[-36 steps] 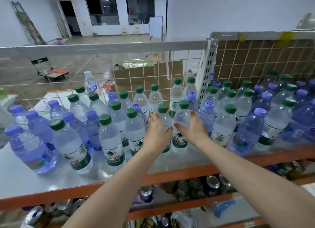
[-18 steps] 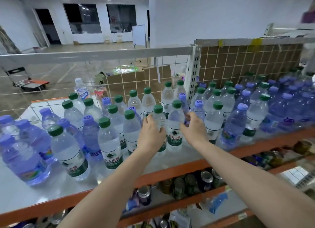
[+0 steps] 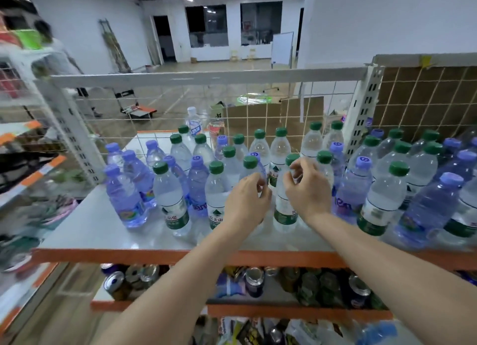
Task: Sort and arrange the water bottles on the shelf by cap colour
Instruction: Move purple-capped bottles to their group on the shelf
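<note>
Since a second ago the view has swung left and both hands have lifted from the bottles' bodies toward their necks. Nearest, on the lower shelf (image 3: 258,303), lie drink cans (image 3: 254,280), seen from above. Just above it runs the orange front edge of the top shelf (image 3: 160,251), whose white board carries the water bottles. The left hand (image 3: 245,202) reaches in at the front row, its fingers curled toward a green-capped bottle (image 3: 249,169); whether they actually grip it cannot be told, since the hand hides the contact. The right hand (image 3: 307,189) hovers just beside it with fingers loosely curled, fingertips near the cap of a second green-capped bottle (image 3: 285,202) and seemingly holding nothing. The two hands probably sit close together so neighbouring bottles can be shifted as a pair. Around them the colours remain mixed: purple-capped bottles (image 3: 121,200) cluster at the front left, another purple-capped bottle (image 3: 353,184) stands among green ones to the right, and green caps fill the middle, so sorting looks far from finished. Behind the rows a wire mesh back panel (image 3: 258,112) keeps bottles from falling off. Beyond it lies an open room with white walls.
</note>
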Demonstrator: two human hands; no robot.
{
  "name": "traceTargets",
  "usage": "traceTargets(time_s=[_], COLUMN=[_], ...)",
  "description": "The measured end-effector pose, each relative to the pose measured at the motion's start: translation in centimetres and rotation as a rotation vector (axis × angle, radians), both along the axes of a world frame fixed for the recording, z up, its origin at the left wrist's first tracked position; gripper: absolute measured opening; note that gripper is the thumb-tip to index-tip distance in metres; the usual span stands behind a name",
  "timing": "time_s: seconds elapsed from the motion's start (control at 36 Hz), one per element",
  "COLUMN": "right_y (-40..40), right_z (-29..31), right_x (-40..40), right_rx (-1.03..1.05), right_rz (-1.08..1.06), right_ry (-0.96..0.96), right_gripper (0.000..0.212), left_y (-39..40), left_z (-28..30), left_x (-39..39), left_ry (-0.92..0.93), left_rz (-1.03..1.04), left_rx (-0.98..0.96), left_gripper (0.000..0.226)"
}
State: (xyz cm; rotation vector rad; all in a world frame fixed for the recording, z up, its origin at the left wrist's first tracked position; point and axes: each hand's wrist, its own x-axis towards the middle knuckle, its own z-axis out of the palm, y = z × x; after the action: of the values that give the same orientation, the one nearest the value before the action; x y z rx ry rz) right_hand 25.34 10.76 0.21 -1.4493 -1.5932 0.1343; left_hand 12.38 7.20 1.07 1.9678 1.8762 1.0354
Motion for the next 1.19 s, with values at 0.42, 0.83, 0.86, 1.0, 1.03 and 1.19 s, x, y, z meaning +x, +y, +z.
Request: traceTargets(time_s=[0.42, 0.83, 0.86, 1.0, 1.03, 1.19], right_y=[0.3, 8.3, 8.7, 10.1, 10.7, 13.3], right_z=[3.4, 5.0, 4.8, 3.8, 3.1, 0.0], right_x=[-5.4, -7.4, -7.4, -7.4, -7.3, -6.6], right_rx=[-0.012, -0.644, -0.701, -0.877, -0.897, -0.951], right_rz=[0.27, 0.11, 0.101, 0.055, 0.049, 0.095], right_ry=[0.023, 0.243, 0.274, 0.481, 0.487, 0.446], right_gripper=[0.01, 0.022, 0.028, 0.039, 0.039, 0.031], left_y=[-0.1, 7.1, 7.4, 9.7, 10.0, 11.2], left_z=[2.8, 1.4, 1.1, -0.3, -0.5, -2.0], left_x=[-6.4, -12.3, -12.4, -12.4, -12.2, -12.1], left_ry=[-0.062, -0.324, -0.35, -0.438, -0.443, -0.409], left_rz=[0.331, 0.321, 0.324, 0.344, 0.354, 0.4], left_rx=[0.249, -0.171, -0.185, -0.286, -0.304, -0.323], left_gripper=[0.014, 0.041, 0.038, 0.035, 0.036, 0.038])
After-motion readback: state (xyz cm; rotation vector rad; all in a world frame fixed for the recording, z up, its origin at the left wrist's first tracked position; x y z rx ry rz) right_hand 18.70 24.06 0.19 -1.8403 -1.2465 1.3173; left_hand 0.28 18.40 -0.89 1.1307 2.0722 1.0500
